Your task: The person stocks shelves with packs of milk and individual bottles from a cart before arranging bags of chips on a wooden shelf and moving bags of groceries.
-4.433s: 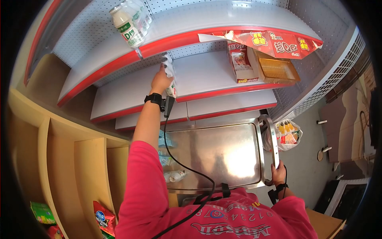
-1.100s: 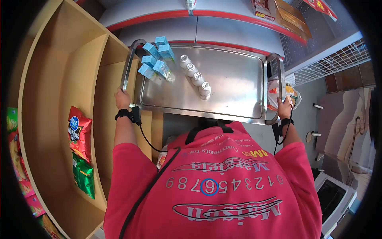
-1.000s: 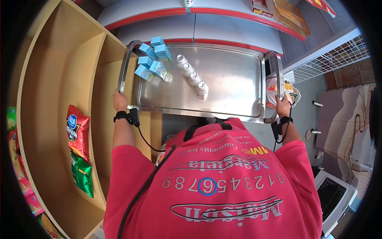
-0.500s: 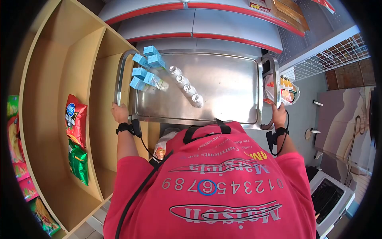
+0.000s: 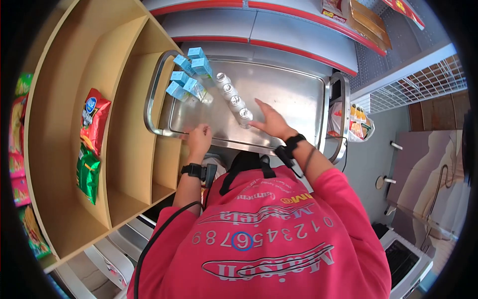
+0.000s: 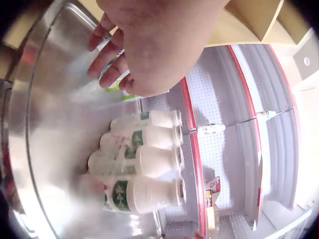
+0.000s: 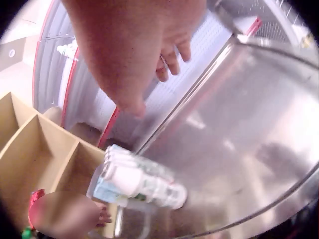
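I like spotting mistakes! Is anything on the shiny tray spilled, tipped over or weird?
Nothing stands out. The four rounded white bottles stand upright in a slanting row on the rectangular silver metal tray, near the boxy light-blue cartons; no spill shows.

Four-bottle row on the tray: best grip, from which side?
Probably across the bottles at mid-height, from their right: they stand upright in single file, so the row is narrow to span; the right hand is on that side, while blue cartons stand to the left.
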A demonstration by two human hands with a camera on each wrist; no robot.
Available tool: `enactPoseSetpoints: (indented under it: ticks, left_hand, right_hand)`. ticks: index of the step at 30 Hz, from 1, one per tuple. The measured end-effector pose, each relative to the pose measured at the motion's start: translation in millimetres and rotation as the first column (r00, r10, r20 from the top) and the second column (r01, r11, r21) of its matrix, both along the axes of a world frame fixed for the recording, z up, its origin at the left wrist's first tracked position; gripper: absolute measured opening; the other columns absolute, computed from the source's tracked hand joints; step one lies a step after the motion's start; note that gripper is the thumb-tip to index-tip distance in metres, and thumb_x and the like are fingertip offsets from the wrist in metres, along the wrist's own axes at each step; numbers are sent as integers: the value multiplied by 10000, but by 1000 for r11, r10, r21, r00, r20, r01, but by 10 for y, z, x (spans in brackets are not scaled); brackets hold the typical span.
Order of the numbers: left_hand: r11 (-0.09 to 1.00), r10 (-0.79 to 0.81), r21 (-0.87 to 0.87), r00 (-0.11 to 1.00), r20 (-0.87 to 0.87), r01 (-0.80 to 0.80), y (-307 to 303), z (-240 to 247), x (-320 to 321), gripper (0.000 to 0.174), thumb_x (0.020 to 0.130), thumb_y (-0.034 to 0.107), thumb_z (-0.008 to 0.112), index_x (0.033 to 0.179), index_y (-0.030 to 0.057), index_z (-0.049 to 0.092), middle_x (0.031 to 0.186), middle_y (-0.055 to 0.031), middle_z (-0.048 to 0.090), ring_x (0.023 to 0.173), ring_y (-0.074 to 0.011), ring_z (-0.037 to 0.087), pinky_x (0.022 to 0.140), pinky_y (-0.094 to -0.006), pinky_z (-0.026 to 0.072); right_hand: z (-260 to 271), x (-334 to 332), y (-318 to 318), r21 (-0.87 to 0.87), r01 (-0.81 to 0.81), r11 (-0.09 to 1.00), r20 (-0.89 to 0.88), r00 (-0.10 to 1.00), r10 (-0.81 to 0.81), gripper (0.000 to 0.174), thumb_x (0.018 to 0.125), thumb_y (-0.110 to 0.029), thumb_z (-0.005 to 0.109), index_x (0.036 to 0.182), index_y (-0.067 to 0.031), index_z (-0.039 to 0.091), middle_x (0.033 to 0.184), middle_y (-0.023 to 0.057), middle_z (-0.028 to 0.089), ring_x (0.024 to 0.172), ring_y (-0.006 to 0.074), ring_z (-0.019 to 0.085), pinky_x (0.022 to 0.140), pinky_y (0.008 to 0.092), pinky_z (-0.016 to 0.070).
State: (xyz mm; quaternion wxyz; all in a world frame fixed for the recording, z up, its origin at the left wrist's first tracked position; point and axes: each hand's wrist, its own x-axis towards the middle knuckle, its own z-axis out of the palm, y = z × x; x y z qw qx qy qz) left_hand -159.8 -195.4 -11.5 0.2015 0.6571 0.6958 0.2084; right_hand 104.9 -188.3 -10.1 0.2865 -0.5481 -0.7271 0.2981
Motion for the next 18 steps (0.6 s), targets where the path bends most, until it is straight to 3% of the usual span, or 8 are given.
enactPoseSetpoints:
  ticks: [2, 5, 9, 12, 13, 16, 18]
  left_hand:
    - [1000, 3, -7, 999, 33, -3, -161, -4, -145, 172, 761, 186, 553, 844, 45, 606, 750, -143, 617, 679, -256, 608, 609, -319, 465]
    - [996, 74, 38, 996, 55, -76, -420, 183, -162, 165, 770, 163, 544, 848, 33, 608, 728, -140, 615, 669, -239, 610, 601, -305, 464]
    - [985, 175, -16, 984, 33, -174, -683, 138, -508, 179, 768, 165, 529, 857, 28, 602, 751, -148, 615, 688, -268, 607, 620, -333, 468]
    - [979, 205, -15, 977, 60, -205, -704, 99, -511, 184, 768, 171, 532, 857, 27, 604, 744, -148, 617, 687, -269, 609, 622, -332, 468]
    - [978, 208, -13, 977, 56, -207, -695, 100, -508, 184, 768, 173, 532, 854, 28, 605, 741, -147, 617, 687, -269, 609, 622, -332, 468]
    - [980, 200, 5, 978, 52, -201, -582, 126, -498, 186, 768, 180, 533, 846, 29, 608, 734, -145, 618, 684, -268, 609, 619, -332, 466]
    - [983, 178, 31, 982, 63, -180, -455, 113, -472, 188, 768, 185, 534, 843, 31, 611, 733, -142, 620, 681, -266, 609, 617, -332, 465]
  right_hand:
    - [-68, -251, 143, -38, -65, 997, -58, 996, 62, 666, 740, -365, 596, 1236, -14, 325, 1082, 229, 505, 994, 351, 489, 845, 379, 395]
    - [38, -188, 246, -215, -8, 977, 76, 997, 25, 566, 756, -377, 570, 1147, 4, 424, 916, 225, 571, 842, 357, 549, 740, 383, 433]
    - [66, -83, 355, -101, 34, 994, -111, 993, -45, 408, 772, -366, 545, 885, 25, 563, 729, 217, 583, 696, 360, 563, 662, 384, 443]
    - [68, 139, 495, -279, 77, 957, -277, 948, -157, 420, 782, -369, 537, 851, 44, 563, 675, 205, 577, 641, 314, 575, 614, 366, 449]
    - [105, 177, 515, -402, 102, 910, -315, 918, -242, 432, 789, -364, 539, 814, 66, 564, 665, 165, 581, 606, 222, 579, 549, 318, 459]
    - [274, 246, 435, -487, 125, 864, -454, 810, -373, 430, 792, -353, 547, 794, 77, 563, 664, 124, 582, 577, 160, 567, 502, 273, 461]
    - [219, 367, 411, -463, 132, 876, -430, 831, -352, 397, 793, -333, 549, 801, 64, 566, 660, 102, 583, 564, 148, 560, 501, 255, 465]
